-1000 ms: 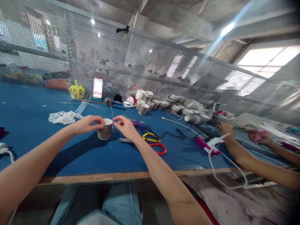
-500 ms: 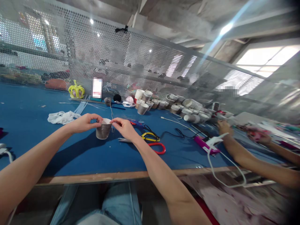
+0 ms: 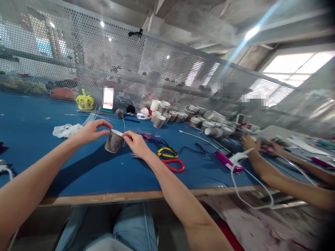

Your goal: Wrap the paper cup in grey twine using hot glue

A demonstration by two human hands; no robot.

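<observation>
A small grey-brown cup (image 3: 114,142) with a pale rim leans to one side just above the blue table. My right hand (image 3: 136,142) is closed on the right side of its rim, thumb and fingers pinched together. My left hand (image 3: 95,132) is at the opposite side of the rim; its thumb and forefinger are apart, and whether they touch the cup is hard to tell. A thin grey string (image 3: 124,122) runs from a small ball of yarn (image 3: 119,112) down to my right fingertips. Beside that hand lie red-handled scissors (image 3: 176,165).
Yellow-handled pliers (image 3: 167,152) and a blue glue gun (image 3: 151,138) lie right of the cup. Several similar cups (image 3: 159,121) stand along the mesh screen. White cloth (image 3: 66,130) lies at left. A co-worker's hand (image 3: 250,142) works at right near a purple power strip (image 3: 229,162).
The cup has gone from upright to tilted and shifted slightly left. My left fingers have spread and lifted from the rim, while my right hand stays at its side.
</observation>
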